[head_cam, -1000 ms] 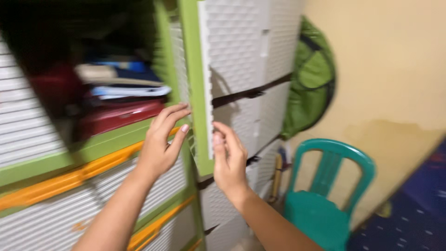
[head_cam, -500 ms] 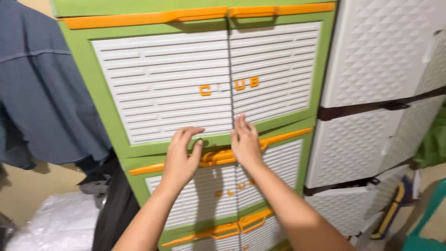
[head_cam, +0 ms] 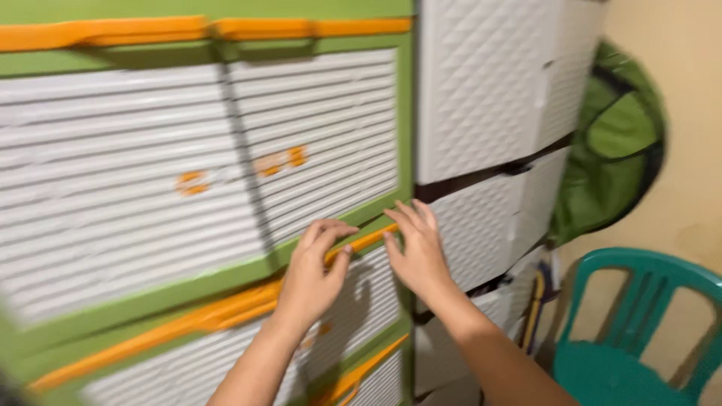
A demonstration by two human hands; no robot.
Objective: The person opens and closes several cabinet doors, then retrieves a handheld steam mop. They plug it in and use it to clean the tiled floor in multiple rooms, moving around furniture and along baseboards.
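Note:
A green plastic cabinet [head_cam: 406,113] with white slatted doors [head_cam: 150,173] and orange handle strips [head_cam: 226,304] fills the left of the head view; its doors are closed. My left hand [head_cam: 312,274] rests palm-down on the orange handle strip below the upper doors, fingers spread. My right hand [head_cam: 416,252] lies flat at the cabinet's right edge, fingers apart, touching the green frame and the neighbouring white drawer unit [head_cam: 489,98]. Neither hand holds anything.
A white quilted-pattern drawer unit with dark gaps stands right of the cabinet. A green bag [head_cam: 617,150] hangs on the beige wall [head_cam: 692,113] behind it. A teal plastic chair [head_cam: 632,338] stands at the lower right.
The open upper door has been closed. The view has swung left and then back right, and both hands have slid right along the handle strip towards the cabinet's edge.

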